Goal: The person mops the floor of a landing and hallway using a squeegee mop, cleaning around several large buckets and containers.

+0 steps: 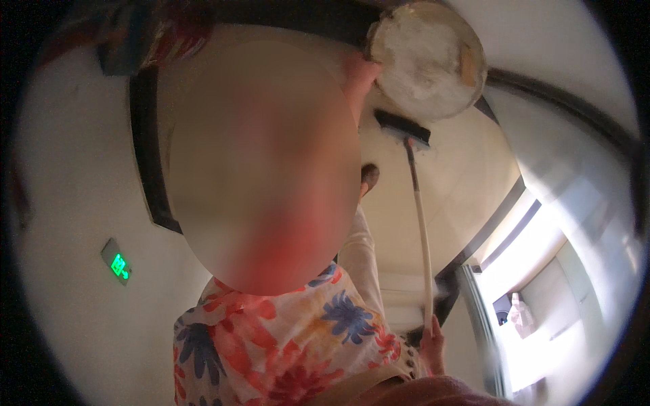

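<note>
A long-handled broom (423,243) with black bristles and a grey head slants over the pale floor, its head toward the top. My right hand (432,347) grips the upper end of its cream handle. Up at the top, my left hand (361,73) is at the left rim of a round, shallow-looking container (421,61). Greyish-white matter fills the container, with a small brown flat piece (467,65) on its right side. A blurred oval covers the middle of the view and hides most of the left arm. Below the oval shows a floral-print top (289,350).
A dark shoe (370,175) and a pale trouser leg (363,248) show near the broom. Dark skirting (144,147) borders the walls. A lit green exit sign (120,265) is on the left wall. At right, a doorway (518,243) opens to a bright room.
</note>
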Demonstrator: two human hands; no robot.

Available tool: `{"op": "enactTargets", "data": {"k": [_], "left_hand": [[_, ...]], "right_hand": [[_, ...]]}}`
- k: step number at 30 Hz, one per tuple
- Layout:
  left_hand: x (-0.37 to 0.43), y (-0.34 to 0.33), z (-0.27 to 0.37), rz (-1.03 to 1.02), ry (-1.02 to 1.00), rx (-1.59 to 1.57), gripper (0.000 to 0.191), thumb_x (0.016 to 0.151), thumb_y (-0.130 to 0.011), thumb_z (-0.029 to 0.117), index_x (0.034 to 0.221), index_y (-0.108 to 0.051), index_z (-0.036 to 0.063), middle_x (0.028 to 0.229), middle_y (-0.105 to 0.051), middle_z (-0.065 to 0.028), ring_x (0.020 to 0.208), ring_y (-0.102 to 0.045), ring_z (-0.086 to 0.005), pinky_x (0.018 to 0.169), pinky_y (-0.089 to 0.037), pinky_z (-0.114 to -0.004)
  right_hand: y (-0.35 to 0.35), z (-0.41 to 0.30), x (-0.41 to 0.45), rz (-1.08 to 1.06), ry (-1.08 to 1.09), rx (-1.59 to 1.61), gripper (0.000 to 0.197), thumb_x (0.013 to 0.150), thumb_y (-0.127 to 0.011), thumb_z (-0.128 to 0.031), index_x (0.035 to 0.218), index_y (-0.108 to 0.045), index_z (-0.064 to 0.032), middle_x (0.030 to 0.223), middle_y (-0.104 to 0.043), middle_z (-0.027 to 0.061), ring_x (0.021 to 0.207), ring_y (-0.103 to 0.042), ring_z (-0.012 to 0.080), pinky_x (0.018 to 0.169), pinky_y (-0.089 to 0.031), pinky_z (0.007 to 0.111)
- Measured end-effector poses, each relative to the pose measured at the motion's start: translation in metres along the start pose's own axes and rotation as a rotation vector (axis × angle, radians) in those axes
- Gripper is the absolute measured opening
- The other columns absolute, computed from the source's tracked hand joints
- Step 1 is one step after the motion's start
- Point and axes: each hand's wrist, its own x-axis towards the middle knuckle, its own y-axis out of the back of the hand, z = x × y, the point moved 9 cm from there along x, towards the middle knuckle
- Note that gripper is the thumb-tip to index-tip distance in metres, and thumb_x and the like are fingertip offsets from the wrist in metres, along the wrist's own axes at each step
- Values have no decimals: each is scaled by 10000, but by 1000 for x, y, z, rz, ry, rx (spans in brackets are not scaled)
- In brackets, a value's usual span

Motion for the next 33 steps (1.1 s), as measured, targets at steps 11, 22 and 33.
{"op": "enactTargets", "data": {"k": [11,22,33], "left_hand": [[-38,-12,30,65,-73,38,319,556,-612,127,864,-588,46,818,-587,-161,829,-555,-301,706,-434,-364],[11,30,14,48,-77,-39,347,522,-628,10,851,-530,-42,840,-555,-193,768,-548,-314,651,-438,-405],[95,156,14,-252,-115,-245,251,609,-645,236,821,-595,112,871,-561,-69,823,-511,-214,721,-411,-354]], "right_hand": [[-25,-22,-44,101,77,-396,425,827,-440,-124,1239,-340,-91,523,-383,-50,436,-330,19,366,-285,179],[-43,-31,-35,46,118,-168,438,841,-423,-163,1240,-309,-20,544,-365,-52,438,-316,20,360,-263,186],[-23,-77,6,102,187,-295,431,834,-438,-190,1210,-353,3,526,-410,-35,436,-353,25,365,-269,193]]}}
